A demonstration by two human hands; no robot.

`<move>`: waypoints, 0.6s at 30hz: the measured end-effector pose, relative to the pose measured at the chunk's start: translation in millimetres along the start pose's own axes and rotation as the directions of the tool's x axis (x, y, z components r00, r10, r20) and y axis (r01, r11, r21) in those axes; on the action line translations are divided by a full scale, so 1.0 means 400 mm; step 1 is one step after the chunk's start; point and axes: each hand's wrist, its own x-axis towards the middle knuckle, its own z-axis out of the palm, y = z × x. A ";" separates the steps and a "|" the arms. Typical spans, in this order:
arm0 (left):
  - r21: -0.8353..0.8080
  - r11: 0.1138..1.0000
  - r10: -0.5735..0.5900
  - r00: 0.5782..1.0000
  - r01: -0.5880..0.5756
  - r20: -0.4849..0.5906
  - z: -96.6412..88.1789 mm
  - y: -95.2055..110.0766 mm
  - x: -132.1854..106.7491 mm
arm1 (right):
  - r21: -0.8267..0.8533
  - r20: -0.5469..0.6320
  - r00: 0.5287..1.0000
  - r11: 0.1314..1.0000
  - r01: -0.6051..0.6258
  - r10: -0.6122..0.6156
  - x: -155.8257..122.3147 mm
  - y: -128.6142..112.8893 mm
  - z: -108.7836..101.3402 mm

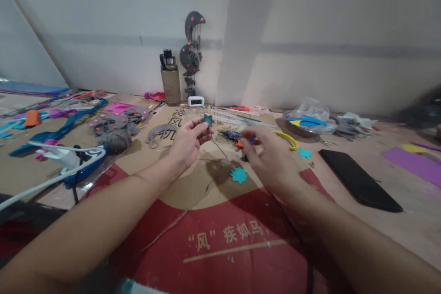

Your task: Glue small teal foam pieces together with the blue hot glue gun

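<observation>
My left hand (188, 141) is raised above the cardboard-covered table and pinches a small grey and teal foam piece (207, 120), from which a thin grey thread (218, 147) hangs down. My right hand (267, 154) is closed in a pinch beside it; a dark blue tool tip (231, 135) shows at its fingers, blurred, and I cannot make out what it is. A teal foam flower (238, 174) lies on the cardboard below both hands. A black cord runs along my right forearm.
A brown bottle (170, 80), a small white clock (196, 100) and a hanging grey moon decoration (191, 50) stand at the wall. Grey yarn (116, 140) and foam pieces lie left, a metal bowl (300, 129) with scraps and a black phone (359, 179) right.
</observation>
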 end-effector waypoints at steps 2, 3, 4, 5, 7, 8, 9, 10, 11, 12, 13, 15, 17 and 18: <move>-0.006 1.000 0.031 1.000 -0.031 -0.007 -0.003 0.010 0.005 | -0.120 0.001 0.993 0.986 -0.118 0.119 0.017 0.036 -0.008; -0.008 0.999 0.038 0.999 -0.038 -0.006 -0.004 0.014 0.007 | -0.206 0.044 0.982 0.963 -0.173 0.186 0.021 0.052 -0.009; -0.008 0.999 0.040 0.999 -0.040 -0.005 -0.005 0.015 0.008 | -0.295 0.133 0.955 0.931 -0.217 0.265 0.023 0.066 -0.007; -0.006 0.999 0.039 0.999 -0.040 -0.006 -0.006 0.015 0.008 | -0.380 0.219 0.912 0.891 -0.247 0.346 0.023 0.077 -0.003; 0.012 1.000 0.027 1.000 -0.027 -0.006 -0.007 0.012 0.005 | -0.499 0.331 0.820 0.824 -0.268 0.468 0.017 0.091 0.010; 0.026 0.999 0.019 1.000 -0.019 -0.004 -0.006 0.009 0.003 | -0.524 0.349 0.791 0.804 -0.279 0.502 0.013 0.095 0.019; 0.042 0.999 0.011 1.000 -0.011 0.001 -0.006 0.006 0.001 | -0.527 0.348 0.778 0.795 -0.299 0.524 0.010 0.099 0.027; 0.058 0.998 0.004 1.000 -0.004 0.008 -0.005 0.004 -0.001 | -0.513 0.339 0.768 0.791 -0.332 0.543 0.008 0.102 0.034; 0.072 0.997 -0.004 1.000 0.003 0.014 -0.004 0.001 -0.003 | -0.488 0.331 0.754 0.787 -0.379 0.568 0.009 0.105 0.039; 0.083 0.997 -0.010 1.000 0.009 0.019 -0.003 0.000 -0.005 | -0.448 0.325 0.733 0.780 -0.437 0.597 0.011 0.108 0.043; 0.091 0.996 -0.015 1.000 0.013 0.021 -0.003 -0.001 -0.006 | -0.391 0.314 0.712 0.769 -0.506 0.628 0.014 0.110 0.044; 0.100 0.995 -0.021 1.000 0.019 0.020 -0.002 -0.002 -0.008 | -0.197 0.274 0.679 0.731 -0.653 0.681 0.021 0.108 0.043; 0.104 0.994 -0.017 1.000 0.016 0.007 -0.002 0.000 -0.008 | 0.094 0.212 0.685 0.683 -0.725 0.698 0.028 0.101 0.038; 0.107 0.994 -0.015 1.000 0.016 -0.004 -0.002 0.000 -0.008 | 0.239 0.176 0.693 0.652 -0.719 0.699 0.031 0.095 0.035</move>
